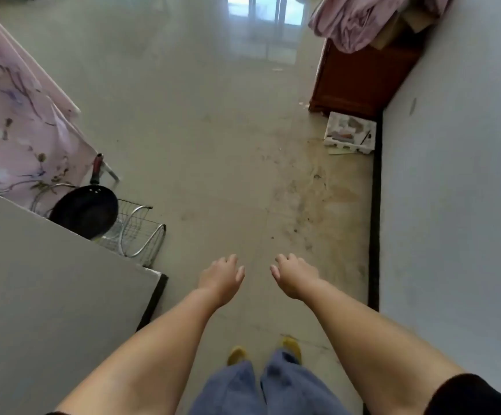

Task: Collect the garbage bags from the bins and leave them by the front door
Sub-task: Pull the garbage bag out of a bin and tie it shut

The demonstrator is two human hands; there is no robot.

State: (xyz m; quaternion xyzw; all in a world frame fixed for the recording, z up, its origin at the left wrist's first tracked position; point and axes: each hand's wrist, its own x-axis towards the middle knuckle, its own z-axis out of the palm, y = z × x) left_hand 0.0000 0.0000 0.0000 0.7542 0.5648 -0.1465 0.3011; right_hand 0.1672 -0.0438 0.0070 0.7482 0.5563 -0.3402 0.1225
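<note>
While pan [85,211] apparently occupies rack [136,232].

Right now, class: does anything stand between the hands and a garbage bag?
It cannot be judged: no bag or bin is in view. Both hands, left and right, hang empty over bare floor; the frying pan and foam tray sit aside.

Just one camera here, sitting up on the person's head and looking forward and steeply down at the floor [213,145]. It's wide-angle, so walls are bending outward, with both arms reaching in close from the bottom edge.
</note>
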